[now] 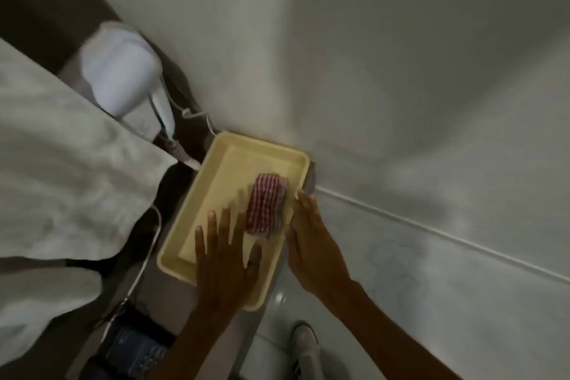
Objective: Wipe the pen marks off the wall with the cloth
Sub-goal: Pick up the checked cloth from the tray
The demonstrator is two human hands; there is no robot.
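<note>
Nearest, a pale shoe [305, 345] stands on the tiled floor [401, 271], and a dark telephone [135, 348] sits lower left; the left hand [225, 259] hovers flat over the cream tray [216, 170], fingers spread, gripping nothing; the right hand [311, 244] lies along the tray's right rim, and whether it clasps the rim cannot be told; between them the folded red-and-white checked cloth [266, 205] rests inside the tray; beyond lie a white hair dryer [120, 77], white bedding [61, 163] and the pale wall [401, 55]; no pen marks can be made out through the blur.
</note>
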